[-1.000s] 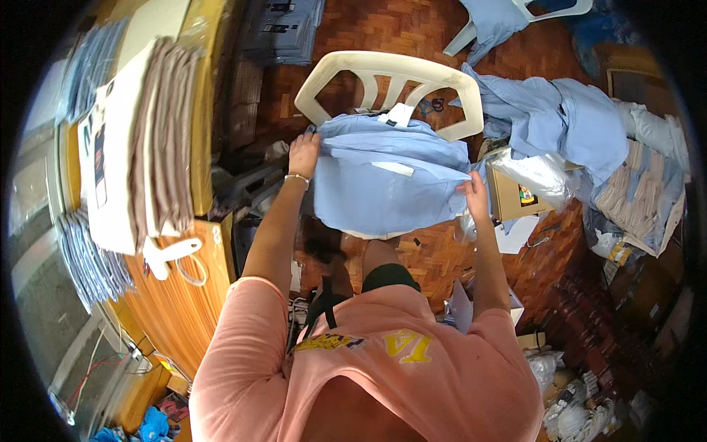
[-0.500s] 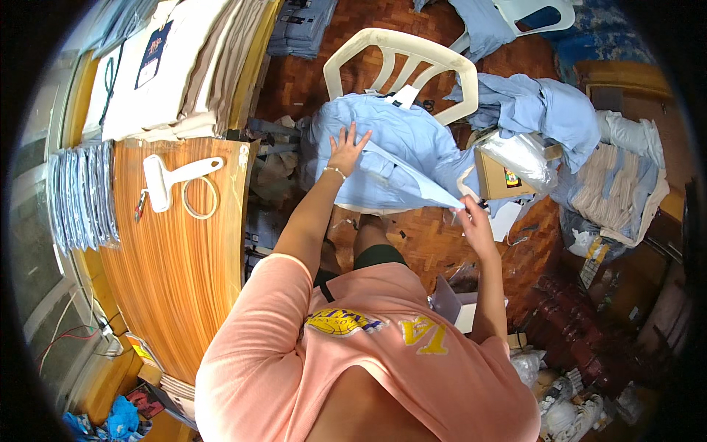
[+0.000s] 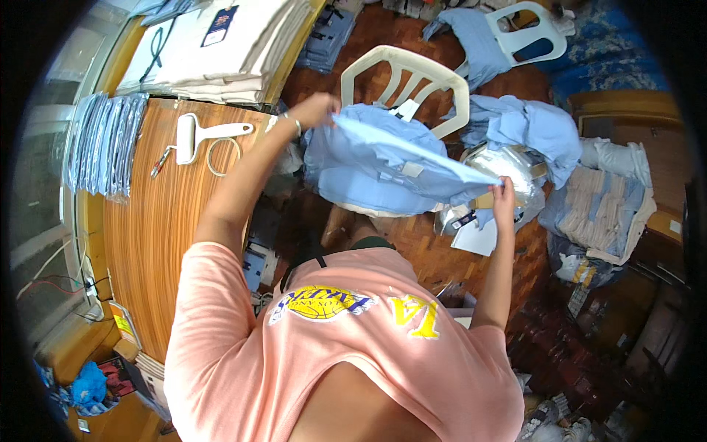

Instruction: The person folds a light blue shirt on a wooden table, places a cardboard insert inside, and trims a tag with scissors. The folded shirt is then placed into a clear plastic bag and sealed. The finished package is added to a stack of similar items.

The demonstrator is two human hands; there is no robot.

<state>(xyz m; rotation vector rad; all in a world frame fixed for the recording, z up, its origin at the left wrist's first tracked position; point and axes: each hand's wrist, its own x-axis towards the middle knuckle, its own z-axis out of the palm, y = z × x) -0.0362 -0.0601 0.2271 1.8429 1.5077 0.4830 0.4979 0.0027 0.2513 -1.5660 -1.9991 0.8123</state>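
A light blue garment [image 3: 412,171] is stretched between my two hands, its upper edge pulled taut in a slanting line. My left hand [image 3: 318,112], blurred by motion, grips its left end near the chair back. Out to the right, my right hand [image 3: 504,190] pinches the other corner between thumb and fingers. Beneath the stretched cloth, more light blue garments [image 3: 368,193] lie piled on the seat of a white plastic chair [image 3: 460,88]. The piece's exact kind cannot be made out.
On the left, a wood-grain table [image 3: 169,243] bears a lint roller [image 3: 190,140], a tape ring [image 3: 213,158] and bagged blue garments [image 3: 107,147]. Beige folded garments [image 3: 236,51] are stacked beyond. Right of the chair are draped blue cloth [image 3: 530,129], clear plastic packaging [image 3: 501,166] and a sack of garments [image 3: 600,199].
My left hand has gone from lying spread on the cloth to gripping its end, up and leftward. My right hand has moved right and slightly up, and the garment is now lifted and stretched.
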